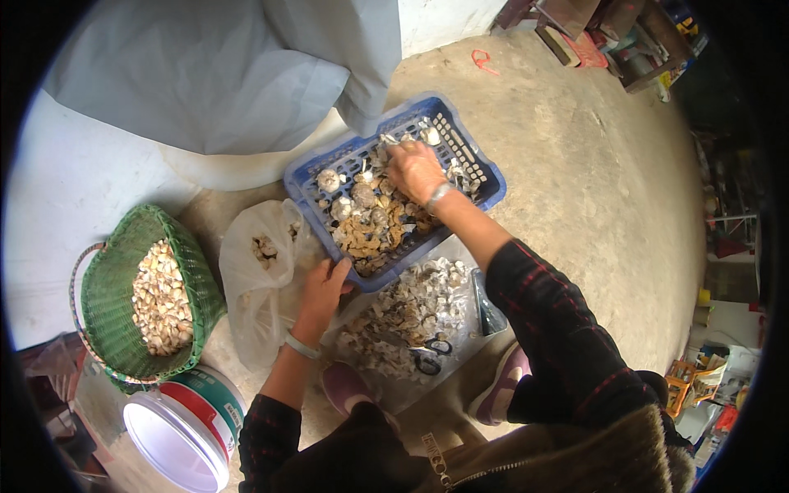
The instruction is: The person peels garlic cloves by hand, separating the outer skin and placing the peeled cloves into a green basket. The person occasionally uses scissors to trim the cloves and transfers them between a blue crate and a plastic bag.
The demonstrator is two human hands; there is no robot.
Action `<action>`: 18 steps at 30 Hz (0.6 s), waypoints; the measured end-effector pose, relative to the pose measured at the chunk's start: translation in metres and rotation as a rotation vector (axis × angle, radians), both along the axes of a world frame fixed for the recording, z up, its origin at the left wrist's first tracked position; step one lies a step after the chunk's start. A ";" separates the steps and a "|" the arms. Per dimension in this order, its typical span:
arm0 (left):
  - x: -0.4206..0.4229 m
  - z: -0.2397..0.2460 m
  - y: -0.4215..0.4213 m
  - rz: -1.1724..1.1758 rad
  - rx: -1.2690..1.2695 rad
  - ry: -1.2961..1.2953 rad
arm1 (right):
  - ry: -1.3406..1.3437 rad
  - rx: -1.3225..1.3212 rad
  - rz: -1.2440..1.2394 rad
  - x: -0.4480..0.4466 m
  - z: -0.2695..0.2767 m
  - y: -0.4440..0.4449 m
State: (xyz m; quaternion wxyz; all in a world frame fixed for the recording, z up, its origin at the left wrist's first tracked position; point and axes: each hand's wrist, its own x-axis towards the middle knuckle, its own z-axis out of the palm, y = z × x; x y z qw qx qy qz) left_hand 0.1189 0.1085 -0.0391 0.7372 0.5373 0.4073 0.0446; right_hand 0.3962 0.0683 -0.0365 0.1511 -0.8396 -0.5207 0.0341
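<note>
A blue plastic crate (394,280) stands on the floor before me, holding garlic bulbs (328,180), loose skins and brown root bits. My right hand (414,169) reaches into its far part with bent fingers; what lies under the fingertips is hidden. At the crate's near left corner rests my left hand (325,286), its thumb by the rim; whether it grips the rim I cannot tell. Under and in front of the crate, a heap of garlic skins (425,302) lies on a clear plastic sheet, with black-handled scissors (428,357) on it.
Left of the crate are a translucent plastic bag (246,308), a green woven basket (111,308) of garlic cloves (161,302) and a white plastic bucket (179,437). A dark flat device (489,305) lies by the sheet's right edge. Grey cloth (203,74) hangs behind the crate.
</note>
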 end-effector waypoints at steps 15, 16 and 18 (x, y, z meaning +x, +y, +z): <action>-0.022 -0.002 -0.008 0.005 -0.134 -0.031 | 0.975 0.141 -0.194 0.000 0.030 -0.050; -0.023 -0.001 -0.009 0.010 -0.136 -0.032 | 1.056 -0.022 -0.089 -0.005 0.049 -0.070; -0.019 -0.004 -0.012 -0.001 -0.151 -0.048 | 1.271 -0.289 0.038 -0.012 0.068 -0.110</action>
